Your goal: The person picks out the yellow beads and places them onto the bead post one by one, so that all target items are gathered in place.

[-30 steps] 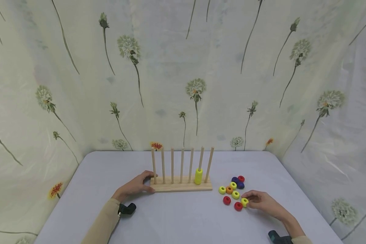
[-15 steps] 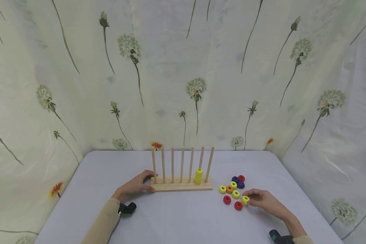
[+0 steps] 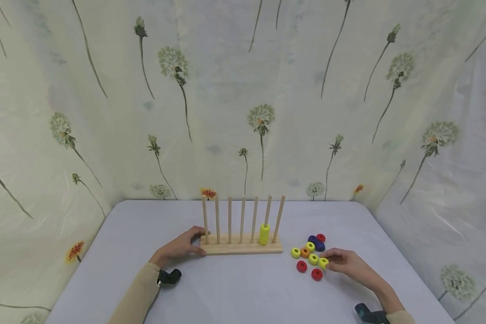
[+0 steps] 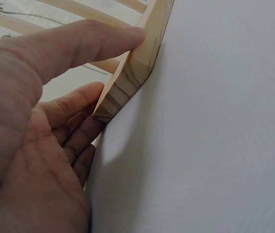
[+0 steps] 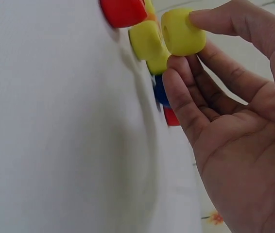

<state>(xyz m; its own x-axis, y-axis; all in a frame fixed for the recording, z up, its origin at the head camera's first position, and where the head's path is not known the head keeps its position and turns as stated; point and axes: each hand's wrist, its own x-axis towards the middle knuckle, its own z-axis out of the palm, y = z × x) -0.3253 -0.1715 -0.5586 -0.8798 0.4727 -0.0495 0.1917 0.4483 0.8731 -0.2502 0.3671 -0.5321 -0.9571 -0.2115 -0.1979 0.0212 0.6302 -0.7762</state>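
Observation:
At the left end of a wooden peg rack [image 3: 243,248], my left hand [image 3: 179,247] grips the base, its thumb [image 4: 123,40] along the front edge and fingers behind the end. The rack stands upright with several bare pegs. Yellow beads [image 3: 264,234] are stacked low on the second peg from the right. To the right, my right hand [image 3: 351,266] pinches a yellow bead [image 5: 182,32] between thumb and fingertips, its hole showing at one side. In the head view the held bead lies right beside another yellow bead [image 3: 313,259].
Loose beads lie right of the rack: red ones [image 3: 301,266] in front, yellow ones [image 3: 295,253] around an orange bead [image 3: 305,252], dark blue ones [image 3: 319,246] and another red bead [image 3: 321,237] behind. A flowered curtain [image 3: 227,90] hangs behind the white table [image 3: 235,292].
My right hand has moved slightly farther from me with the yellow bead, away from the front red bead and up beside another yellow one. My left hand stays on the rack.

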